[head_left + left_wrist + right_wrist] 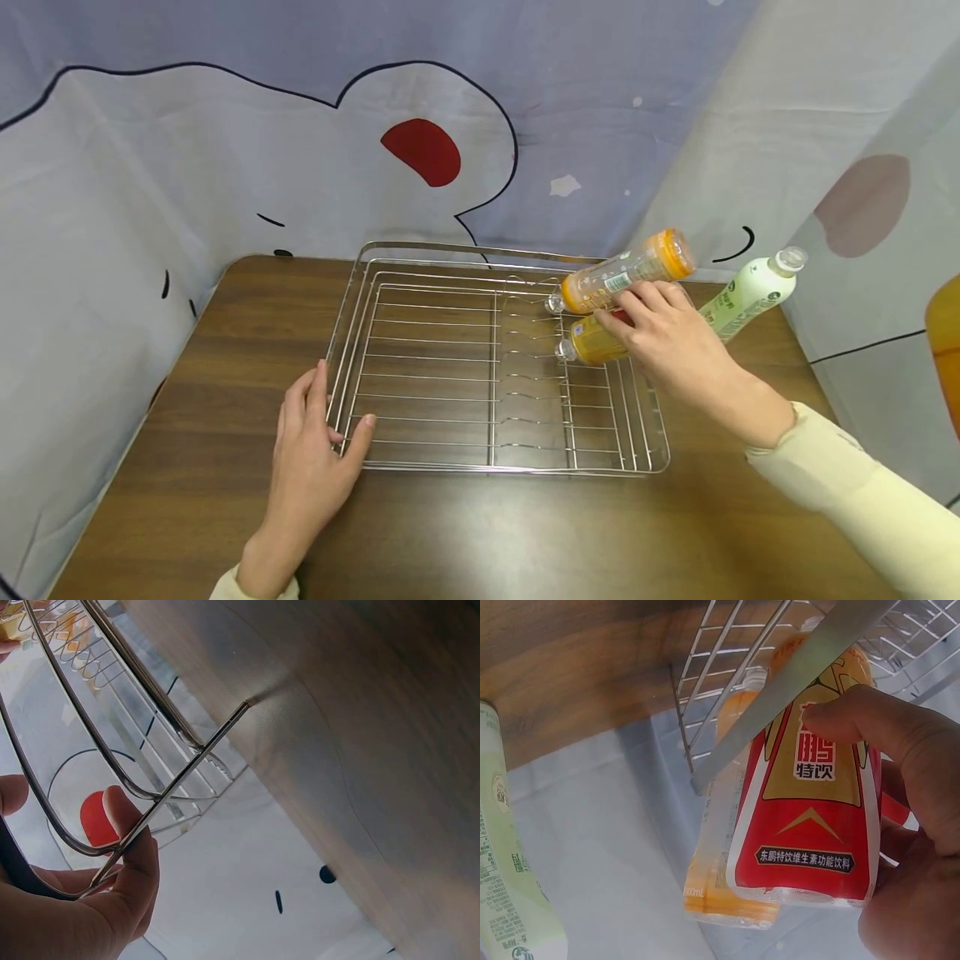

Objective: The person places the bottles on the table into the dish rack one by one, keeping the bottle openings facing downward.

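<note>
Closest of all, a cream sleeve (862,500) comes in from four o'clock, and the right hand (663,337) grips a red-and-gold bottle (808,817), thumb across its label and fingers curled behind. That bottle slants with its neck over the wire rack (450,469), toward half past two from the rack's middle. Just beside it, at two o'clock, a clear bottle (615,277) with orange bands tilts the same way, base raised. Farther out, past the hand, I see a pale green bottle (750,292). At eight o'clock the left hand (310,454) holds the rack's corner, thumb and fingers astride the frame. Brown desk (510,533) lies beneath; a printed curtain (225,150) hangs at twelve.
</note>
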{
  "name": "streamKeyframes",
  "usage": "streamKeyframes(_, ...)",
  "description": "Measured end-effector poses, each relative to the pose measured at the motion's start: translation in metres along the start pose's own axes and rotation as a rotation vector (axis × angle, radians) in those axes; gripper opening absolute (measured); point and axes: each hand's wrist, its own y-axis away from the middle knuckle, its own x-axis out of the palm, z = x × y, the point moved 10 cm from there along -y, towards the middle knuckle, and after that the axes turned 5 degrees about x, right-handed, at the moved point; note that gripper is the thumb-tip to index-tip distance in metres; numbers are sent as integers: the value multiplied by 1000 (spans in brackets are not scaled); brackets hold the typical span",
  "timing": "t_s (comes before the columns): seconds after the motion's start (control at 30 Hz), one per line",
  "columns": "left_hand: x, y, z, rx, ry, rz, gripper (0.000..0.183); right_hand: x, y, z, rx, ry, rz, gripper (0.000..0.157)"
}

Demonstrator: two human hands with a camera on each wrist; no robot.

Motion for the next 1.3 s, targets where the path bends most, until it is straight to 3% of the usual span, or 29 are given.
streamKeyframes(0.4, -1, 0, -1, 5, -1, -13, 89, 9, -5, 9, -32, 83, 34, 55)
streamKeyframes(1.03, 0, 0, 0, 6, 9, -10, 89, 16, -2, 18, -58, 135, 27, 57)
streamKeyframes(1.3, -1, -1, 0, 0, 10, -15, 89, 16, 1, 23, -58, 151, -32, 39)
